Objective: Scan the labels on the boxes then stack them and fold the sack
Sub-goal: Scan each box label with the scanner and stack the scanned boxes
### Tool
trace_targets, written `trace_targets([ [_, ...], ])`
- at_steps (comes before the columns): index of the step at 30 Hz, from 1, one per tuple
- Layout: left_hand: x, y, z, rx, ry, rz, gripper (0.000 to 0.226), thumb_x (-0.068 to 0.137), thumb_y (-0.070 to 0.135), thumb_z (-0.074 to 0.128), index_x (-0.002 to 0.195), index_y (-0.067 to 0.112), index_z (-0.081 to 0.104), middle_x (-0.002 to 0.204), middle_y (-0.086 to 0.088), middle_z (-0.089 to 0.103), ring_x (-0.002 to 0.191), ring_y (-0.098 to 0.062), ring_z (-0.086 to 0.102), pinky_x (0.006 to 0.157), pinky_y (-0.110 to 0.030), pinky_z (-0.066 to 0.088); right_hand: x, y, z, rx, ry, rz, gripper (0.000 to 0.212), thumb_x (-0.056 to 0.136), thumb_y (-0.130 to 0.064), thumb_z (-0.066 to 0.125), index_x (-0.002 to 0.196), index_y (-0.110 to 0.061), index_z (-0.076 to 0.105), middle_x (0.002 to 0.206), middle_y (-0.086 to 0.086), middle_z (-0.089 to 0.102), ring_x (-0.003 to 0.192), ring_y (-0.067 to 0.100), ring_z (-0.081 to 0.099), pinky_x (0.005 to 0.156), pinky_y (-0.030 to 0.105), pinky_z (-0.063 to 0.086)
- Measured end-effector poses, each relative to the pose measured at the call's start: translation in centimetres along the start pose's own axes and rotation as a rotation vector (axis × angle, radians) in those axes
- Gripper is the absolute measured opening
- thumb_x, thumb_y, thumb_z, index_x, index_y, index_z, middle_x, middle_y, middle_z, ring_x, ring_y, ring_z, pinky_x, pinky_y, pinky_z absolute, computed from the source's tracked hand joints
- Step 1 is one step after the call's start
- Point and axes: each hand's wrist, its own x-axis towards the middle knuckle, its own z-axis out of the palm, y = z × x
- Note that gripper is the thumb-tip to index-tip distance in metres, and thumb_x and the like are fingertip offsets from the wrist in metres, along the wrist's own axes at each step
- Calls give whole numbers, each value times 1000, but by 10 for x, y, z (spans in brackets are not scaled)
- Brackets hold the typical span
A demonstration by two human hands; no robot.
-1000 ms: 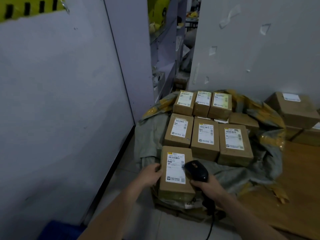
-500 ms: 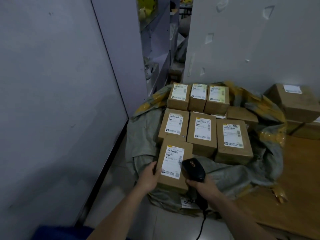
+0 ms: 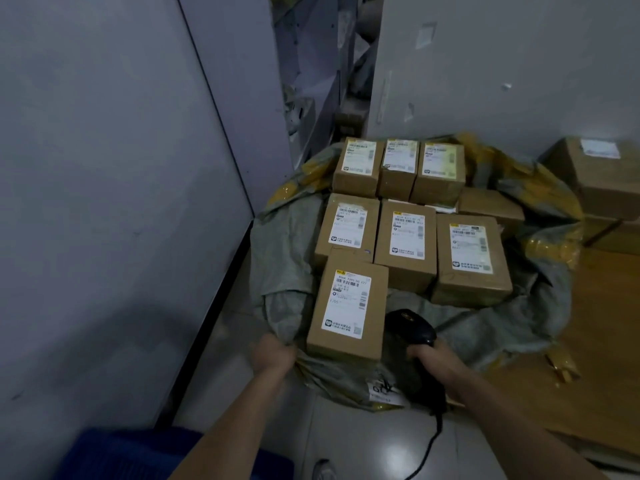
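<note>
Left hand point(image 3: 273, 355): off the near box point(image 3: 349, 313), whose left side it held half a second ago; now at the near-left edge of the sack point(image 3: 287, 244), touching a raised fold of cloth. Blurred, fingers hidden; gripping or only touching, cannot tell.

Right hand point(image 3: 440, 362): fingers wrapped round the handle of the black scanner point(image 3: 410, 329), cable point(image 3: 433, 441) trailing down to the floor point(image 3: 363, 445). Scanner head lower than before, off the box top, now just beside the box's near-right corner.

Near box: flat on the sack at its near edge, label point(image 3: 346, 303) up, no hand on it, far end meeting the middle row point(image 3: 407, 244).

Behind: middle row of three, then back row point(image 3: 398, 166) of three at the sack's far edge, all labels up, placed as before.

Right of the sack: wooden board point(image 3: 606, 341), larger boxes point(image 3: 602, 178) at its far end.

View tipped further down than earlier.
</note>
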Motion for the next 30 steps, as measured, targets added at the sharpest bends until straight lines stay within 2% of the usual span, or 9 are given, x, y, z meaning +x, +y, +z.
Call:
trace_targets([
  [4,1,0,-22,32,-111,56,36,85,31,63,112,9,70,112,-16,70,103,-34,67,88,-40,57,-2,-1,-3,-71,-22,28,10,88,-11,66,98,-9,65,98,22,71,93,38,67,91,48,54],
  [9,-37,24,-72,-143,-367,50,13,90,3,68,102,3,65,93,-13,66,75,-21,68,56,-25,60,-10,-9,-11,-114,-18,27,10,91,-12,67,100,-12,61,92,9,65,85,25,62,67,33,50],
  [14,-66,34,-107,20,-484,101,7,88,5,68,94,5,65,79,-12,70,61,-16,69,55,-22,55,-13,-9,-11,-106,16,8,18,85,-13,76,95,-18,62,103,14,67,94,31,64,85,40,54],
  [20,-75,45,-100,140,-378,128,4,83,7,66,81,4,64,65,-12,65,47,-14,62,44,-21,48,5,7,-33,-79,119,2,39,83,-17,76,118,-5,64,108,19,67,100,38,65,94,54,55],
  [22,-72,39,-89,317,-347,128,12,81,15,69,85,4,67,77,-14,68,60,-20,69,48,-22,48,-14,-2,-41,-19,147,7,31,84,-17,76,111,-7,64,105,19,68,98,38,65,93,53,56],
  [24,-64,30,-76,558,-217,197,50,79,30,73,118,0,62,111,-17,66,101,-27,70,70,-28,53,-23,-5,-50,24,164,-8,26,85,-16,75,106,-5,66,103,19,69,93,35,66,90,51,58],
  [25,-59,27,-70,644,-114,251,80,76,37,76,139,-3,45,132,-20,54,121,-31,58,88,-33,52,-26,-6,-54,37,174,-21,23,86,-14,74,105,-4,67,101,19,69,90,33,66,88,49,58],
  [27,-60,26,-60,714,49,414,119,70,44,81,153,-2,10,154,-21,25,142,-37,30,111,-41,39,-29,-6,-62,56,179,-42,17,87,-12,73,102,-5,67,97,17,68,85,29,64,76,43,57],
  [30,-63,40,-46,840,-8,707,124,73,51,78,158,12,-2,165,-14,0,152,-36,1,120,-56,20,-31,-2,-74,96,160,-37,11,90,-14,71,98,-12,63,97,14,67,88,30,65,73,38,55],
])
